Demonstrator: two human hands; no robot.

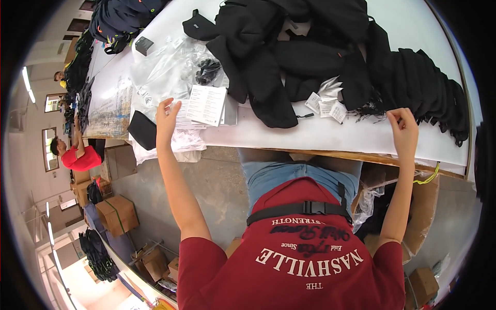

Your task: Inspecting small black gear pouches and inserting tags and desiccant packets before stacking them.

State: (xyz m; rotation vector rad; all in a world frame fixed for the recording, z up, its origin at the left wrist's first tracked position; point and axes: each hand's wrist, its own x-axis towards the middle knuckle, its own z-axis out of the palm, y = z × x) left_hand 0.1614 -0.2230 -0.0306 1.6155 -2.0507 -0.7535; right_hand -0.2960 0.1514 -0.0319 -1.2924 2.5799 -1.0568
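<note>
My left hand (167,117) is raised at the near table edge, thumb and fingers apart with nothing between them. Beside it lie printed white paper sheets (206,105), and a small black pouch (142,130) hangs near the edge on its other side. My right hand (403,127) is closed in a pinch at the right; whatever is in its fingertips is too small to make out. Thin black cords (377,107) lie next to it, with white tags (330,99) farther left. Black fabric pieces (263,67) are heaped in the middle.
Clear plastic bags (165,67) lie behind the sheets. Overlapping black fabric items (418,85) form a row at the right of the white table (341,135). A cardboard box (421,212) stands below the table. Another person (82,157) in red works at the far left.
</note>
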